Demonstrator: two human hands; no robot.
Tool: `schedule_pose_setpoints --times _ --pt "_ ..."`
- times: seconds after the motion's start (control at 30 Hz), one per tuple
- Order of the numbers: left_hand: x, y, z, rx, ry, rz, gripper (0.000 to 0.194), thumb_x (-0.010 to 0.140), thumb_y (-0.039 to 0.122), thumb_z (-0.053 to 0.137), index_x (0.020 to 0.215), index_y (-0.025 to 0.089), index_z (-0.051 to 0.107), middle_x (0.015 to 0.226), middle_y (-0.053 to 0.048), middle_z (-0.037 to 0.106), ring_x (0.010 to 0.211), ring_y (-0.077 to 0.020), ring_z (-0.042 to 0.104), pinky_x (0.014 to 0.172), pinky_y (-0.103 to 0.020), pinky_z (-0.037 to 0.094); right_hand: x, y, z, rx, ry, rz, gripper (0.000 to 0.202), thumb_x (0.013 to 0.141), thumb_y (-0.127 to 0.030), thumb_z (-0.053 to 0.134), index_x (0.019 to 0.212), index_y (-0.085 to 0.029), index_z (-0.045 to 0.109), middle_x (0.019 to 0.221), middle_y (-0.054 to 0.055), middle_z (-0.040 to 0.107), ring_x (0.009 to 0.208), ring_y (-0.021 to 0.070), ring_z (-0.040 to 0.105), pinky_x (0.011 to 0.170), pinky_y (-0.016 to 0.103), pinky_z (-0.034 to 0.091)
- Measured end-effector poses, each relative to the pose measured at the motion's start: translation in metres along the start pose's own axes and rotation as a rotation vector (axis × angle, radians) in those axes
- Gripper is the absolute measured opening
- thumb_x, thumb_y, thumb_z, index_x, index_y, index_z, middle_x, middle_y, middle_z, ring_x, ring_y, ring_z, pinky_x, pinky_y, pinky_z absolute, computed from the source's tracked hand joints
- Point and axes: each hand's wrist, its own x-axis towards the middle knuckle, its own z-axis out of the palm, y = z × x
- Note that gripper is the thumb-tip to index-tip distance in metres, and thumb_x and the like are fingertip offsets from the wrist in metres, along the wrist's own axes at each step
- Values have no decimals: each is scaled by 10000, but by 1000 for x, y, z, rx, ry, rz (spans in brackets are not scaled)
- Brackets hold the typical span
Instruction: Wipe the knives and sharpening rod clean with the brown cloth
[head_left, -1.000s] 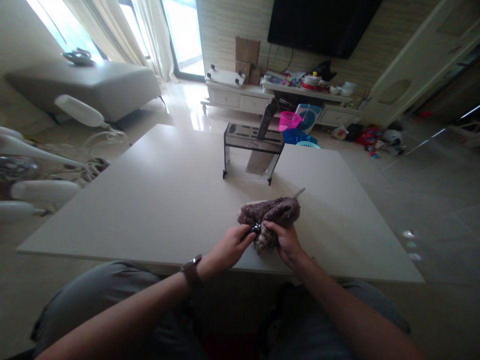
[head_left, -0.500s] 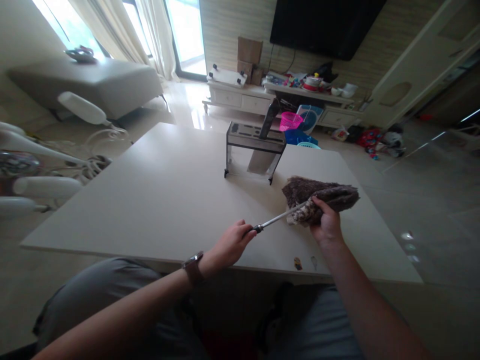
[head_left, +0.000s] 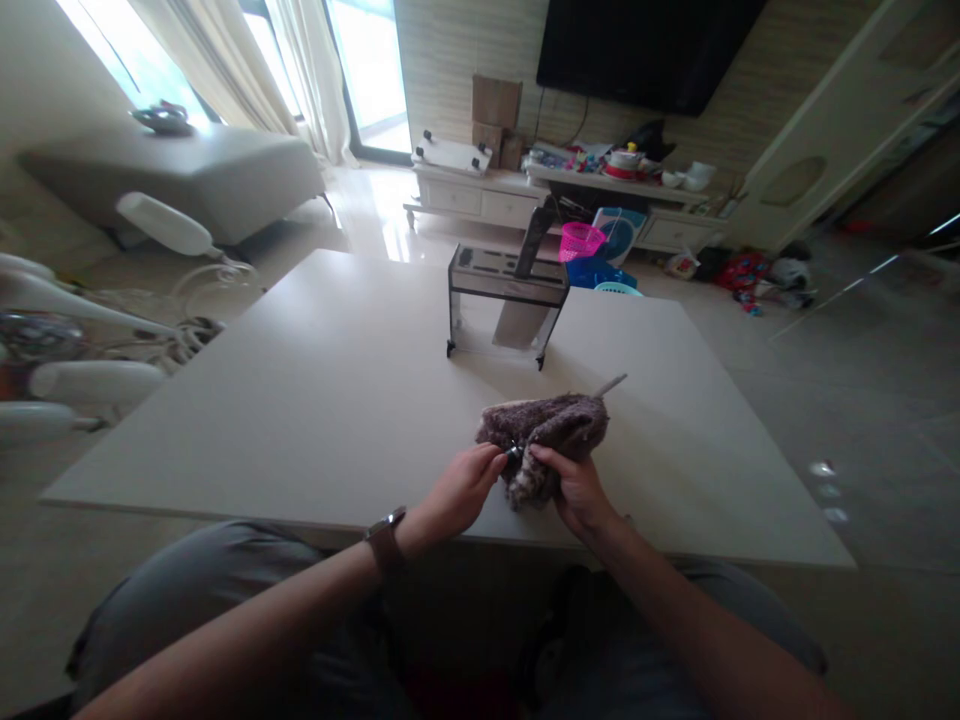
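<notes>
My left hand [head_left: 466, 488] is closed round the dark handle of a sharpening steel [head_left: 613, 384], a slim metal rod. Its tip pokes out beyond a fluffy grey-brown cloth [head_left: 566, 425], which hides most of the rod. My right hand [head_left: 579, 492] grips the cloth around the rod, close to the handle and just beside my left hand. Farther back on the white table [head_left: 300, 390] stands a clear-sided knife block [head_left: 510, 270] with a slotted top. One broad-bladed knife with a black handle [head_left: 534, 242] sits in it.
White ornate chair parts [head_left: 165, 225] are at the left, near a covered table [head_left: 180, 180]. Behind the table are a pink basket [head_left: 582, 240], a blue container [head_left: 596, 272] and a low white cabinet [head_left: 465, 197]. Bags and toys [head_left: 750, 275] lie on the floor at right.
My right hand and the cloth have moved left along the rod, from near its far part to the handle. The rod's tip now shows beyond the cloth. My left hand has hardly moved.
</notes>
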Motion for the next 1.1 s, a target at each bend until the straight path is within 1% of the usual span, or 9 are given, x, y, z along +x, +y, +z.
schedule_pose_setpoints --times 0.17,0.4,0.57,0.67,0.77,0.87,0.97,1.03,1.1 --pt "-2 -2 5 1 -43 -34 360 1007 405 388 721 197 456 707 -7 521 667 -154 436 631 -288 347 0 7 0 -35 55 -5 323 534 -171 899 821 -191 750 864 32 786 772 212 718 733 344 598" --pt "-1 9 4 -60 -91 -99 389 1018 437 353 788 181 534 645 16 485 598 -136 408 563 -262 332 20 -21 -3 13 108 -89 320 495 -100 874 771 -199 745 789 2 769 664 170 695 610 276 602" --pt "-2 17 -4 -59 -96 -103 428 1014 456 371 851 161 634 632 14 481 578 -133 420 540 -255 320 47 -57 -28 133 203 -209 282 546 -90 839 767 -205 705 758 -23 751 654 150 697 605 257 620" --pt "-5 13 -1 -95 -83 -144 488 1014 514 354 777 166 602 625 10 481 567 -128 418 526 -255 313 57 -75 -46 186 269 -282 257 612 -136 814 822 -224 695 797 -34 757 737 161 727 650 273 641" --pt "-6 4 6 -307 -44 -206 519 984 606 369 723 180 513 604 26 443 524 -106 379 479 -238 291 58 -83 -54 236 299 -341 292 633 -135 791 889 -240 696 872 -44 769 830 163 741 712 285 651" --pt "-1 -3 9 -555 -23 -270 499 910 648 496 693 204 427 527 65 386 432 -73 319 409 -214 237 53 -81 -50 233 241 -217 265 622 -136 776 866 -210 700 858 -19 773 814 176 743 711 294 651" --pt "6 -5 6 -621 28 -300 485 850 621 618 688 206 426 439 84 390 355 -52 290 360 -196 206 43 -74 -37 222 178 -69 229 590 -140 773 801 -194 702 811 -3 774 745 182 733 687 302 649" --pt "9 -4 5 -631 91 -289 474 815 592 687 702 188 465 451 59 472 356 -58 363 357 -186 267 37 -68 -28 222 139 -20 232 558 -135 782 766 -199 702 797 -4 777 718 185 727 693 312 649" --pt "11 -2 4 -670 152 -284 457 765 545 768 733 157 529 558 8 582 466 -106 547 418 -204 421 31 -61 -22 215 81 15 244 533 -133 795 745 -207 701 801 -2 783 717 194 727 706 323 648"
